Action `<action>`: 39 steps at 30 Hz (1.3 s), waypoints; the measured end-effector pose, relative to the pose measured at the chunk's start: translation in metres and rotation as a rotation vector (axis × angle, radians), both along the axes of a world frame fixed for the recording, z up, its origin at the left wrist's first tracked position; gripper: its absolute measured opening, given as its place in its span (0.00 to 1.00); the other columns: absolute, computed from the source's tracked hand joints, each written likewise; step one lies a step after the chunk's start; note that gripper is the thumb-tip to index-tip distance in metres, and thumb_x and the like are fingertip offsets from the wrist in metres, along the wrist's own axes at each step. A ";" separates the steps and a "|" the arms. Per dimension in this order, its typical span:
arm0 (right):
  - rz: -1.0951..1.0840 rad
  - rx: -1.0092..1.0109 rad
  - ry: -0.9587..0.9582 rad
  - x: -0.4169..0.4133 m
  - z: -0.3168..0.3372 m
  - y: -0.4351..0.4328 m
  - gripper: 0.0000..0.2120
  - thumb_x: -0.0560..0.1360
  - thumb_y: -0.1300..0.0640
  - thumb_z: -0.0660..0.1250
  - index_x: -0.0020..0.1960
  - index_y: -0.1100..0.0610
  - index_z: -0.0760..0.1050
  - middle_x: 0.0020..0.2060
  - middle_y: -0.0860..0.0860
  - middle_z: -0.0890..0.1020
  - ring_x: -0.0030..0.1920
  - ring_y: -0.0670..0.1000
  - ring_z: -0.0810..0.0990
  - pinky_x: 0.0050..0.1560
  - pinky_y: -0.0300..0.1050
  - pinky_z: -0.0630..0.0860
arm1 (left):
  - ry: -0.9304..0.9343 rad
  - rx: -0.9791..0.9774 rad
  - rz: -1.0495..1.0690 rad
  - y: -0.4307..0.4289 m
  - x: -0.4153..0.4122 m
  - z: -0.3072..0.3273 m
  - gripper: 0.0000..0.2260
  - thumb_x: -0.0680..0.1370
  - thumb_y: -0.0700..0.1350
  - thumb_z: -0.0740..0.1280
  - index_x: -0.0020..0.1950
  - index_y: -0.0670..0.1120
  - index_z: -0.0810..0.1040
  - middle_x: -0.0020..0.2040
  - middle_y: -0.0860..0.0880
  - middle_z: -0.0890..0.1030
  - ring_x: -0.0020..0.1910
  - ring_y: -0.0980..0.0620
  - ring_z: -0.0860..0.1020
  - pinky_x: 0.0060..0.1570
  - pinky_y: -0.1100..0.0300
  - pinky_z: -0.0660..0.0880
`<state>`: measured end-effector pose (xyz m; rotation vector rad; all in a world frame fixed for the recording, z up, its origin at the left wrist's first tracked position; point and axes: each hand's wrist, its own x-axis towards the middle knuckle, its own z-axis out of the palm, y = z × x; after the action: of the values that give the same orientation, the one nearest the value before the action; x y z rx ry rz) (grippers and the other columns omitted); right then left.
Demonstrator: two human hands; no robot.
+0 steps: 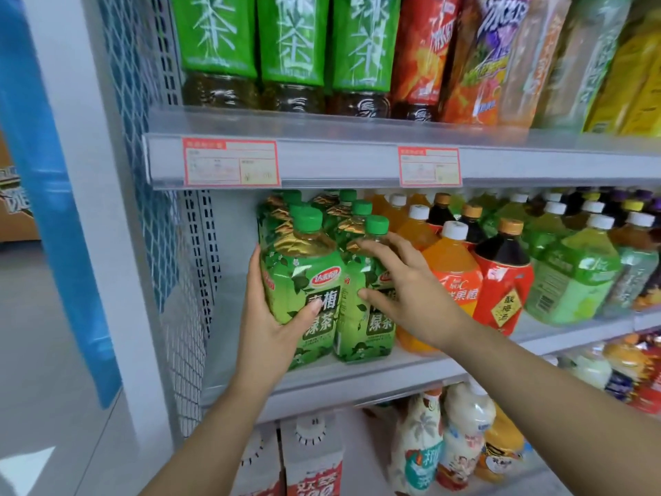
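- The white shelf (pixel 357 379) carries it all, with its front lip bare just below both grips.
- The left grip (pixel 264 316) holds the first tea bottle (pixel 304 281) and the right grip (pixel 404 284) the second tea bottle (pixel 361 316). Both stand upright, touching.
- Just right of the right grip stand orange juice bottles (pixel 452 266), a dark red-labelled bottle (pixel 502 277) and, farther right, pale green bottles (pixel 572 281).

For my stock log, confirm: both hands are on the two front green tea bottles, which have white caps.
Wrong: the head view shows green caps, not white. The left hand and right hand are on the two front green tea bottles.
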<state>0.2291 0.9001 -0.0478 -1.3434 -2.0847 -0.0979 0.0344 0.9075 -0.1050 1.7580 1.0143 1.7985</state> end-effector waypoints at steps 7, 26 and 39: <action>-0.013 -0.024 -0.009 0.000 0.001 -0.002 0.31 0.74 0.51 0.68 0.73 0.43 0.58 0.74 0.54 0.55 0.75 0.54 0.52 0.72 0.46 0.56 | 0.192 -0.177 0.082 0.010 -0.011 -0.011 0.42 0.67 0.65 0.67 0.70 0.65 0.41 0.71 0.59 0.52 0.70 0.58 0.49 0.71 0.52 0.51; -0.633 -0.466 -0.277 0.221 -0.010 -0.204 0.11 0.75 0.54 0.66 0.56 0.52 0.79 0.49 0.49 0.83 0.47 0.49 0.80 0.49 0.43 0.75 | 0.344 0.387 -0.458 -0.090 0.221 -0.036 0.07 0.77 0.43 0.61 0.50 0.50 0.77 0.44 0.53 0.81 0.42 0.51 0.79 0.42 0.56 0.75; -1.163 -1.265 -0.050 0.314 -0.074 -0.350 0.29 0.77 0.46 0.63 0.73 0.53 0.58 0.71 0.54 0.66 0.65 0.54 0.71 0.63 0.48 0.70 | 0.563 0.202 -0.775 -0.145 0.346 -0.096 0.10 0.75 0.49 0.61 0.49 0.51 0.81 0.39 0.58 0.82 0.33 0.57 0.79 0.32 0.63 0.72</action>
<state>0.5431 0.5505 -0.1221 -3.1176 -0.9624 0.8161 0.3801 0.7623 -0.2014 2.4019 0.2203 0.9623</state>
